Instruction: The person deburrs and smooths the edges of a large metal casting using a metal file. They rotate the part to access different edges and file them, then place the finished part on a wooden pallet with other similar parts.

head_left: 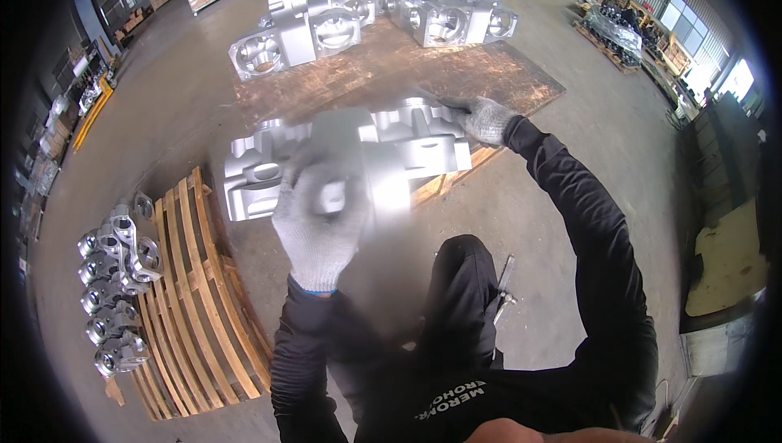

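Observation:
A large silver metal casting (423, 149) with round bores and flanged ends is in front of me, at the near side of a worn brown board. My left hand (318, 227), in a light knit glove, is closed on its near left part; a blurred patch over the middle hides some of the fingers. My right hand (489, 121), gloved the same way, grips the far right end of the casting, its fingers reaching over the top edge. Whether the casting rests on the board or is lifted off it, I cannot tell.
More silver castings (305, 23) stand on the brown board (521, 76) beyond, with another group (448, 11) to their right. At left, a slatted wooden pallet (199, 280) lies beside several smaller castings (122, 280). A hammer-like tool (505, 300) lies by my knee.

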Tool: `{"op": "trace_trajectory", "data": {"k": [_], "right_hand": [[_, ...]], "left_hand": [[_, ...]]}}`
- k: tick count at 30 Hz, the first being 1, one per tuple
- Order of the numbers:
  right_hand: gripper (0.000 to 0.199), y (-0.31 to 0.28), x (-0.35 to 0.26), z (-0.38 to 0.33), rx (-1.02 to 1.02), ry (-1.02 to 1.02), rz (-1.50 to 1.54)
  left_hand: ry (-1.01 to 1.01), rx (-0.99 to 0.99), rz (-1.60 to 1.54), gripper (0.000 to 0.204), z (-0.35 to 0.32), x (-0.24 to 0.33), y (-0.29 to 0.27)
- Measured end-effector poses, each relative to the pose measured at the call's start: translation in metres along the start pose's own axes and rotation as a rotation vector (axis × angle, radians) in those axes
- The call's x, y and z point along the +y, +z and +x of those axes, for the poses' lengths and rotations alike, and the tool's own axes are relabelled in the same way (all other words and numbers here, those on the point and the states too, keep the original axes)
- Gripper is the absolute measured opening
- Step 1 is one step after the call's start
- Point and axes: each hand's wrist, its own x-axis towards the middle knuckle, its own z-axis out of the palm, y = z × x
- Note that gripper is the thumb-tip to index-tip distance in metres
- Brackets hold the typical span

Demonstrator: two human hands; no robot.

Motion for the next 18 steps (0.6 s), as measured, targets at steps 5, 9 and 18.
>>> {"op": "trace_trajectory", "data": {"k": [5, 9, 18], "right_hand": [[0.055, 0.021, -0.016, 0.001, 0.224, -0.370, 0.057], [0.056, 0.034, -0.012, -0.001, 0.106, -0.024, -0.044], [0.044, 0.046, -0.066, -0.024, 0.202, -0.121, -0.251]], "left_hand": [[0.085, 0.002, 0.023, 0.020, -0.019, 0.010, -0.004], [0.114, 0.003, -0.031, 0.022, -0.025, 0.017, -0.002], [0.141, 0.002, 0.003, 0.025, -0.035, 0.018, -0.003]]}}
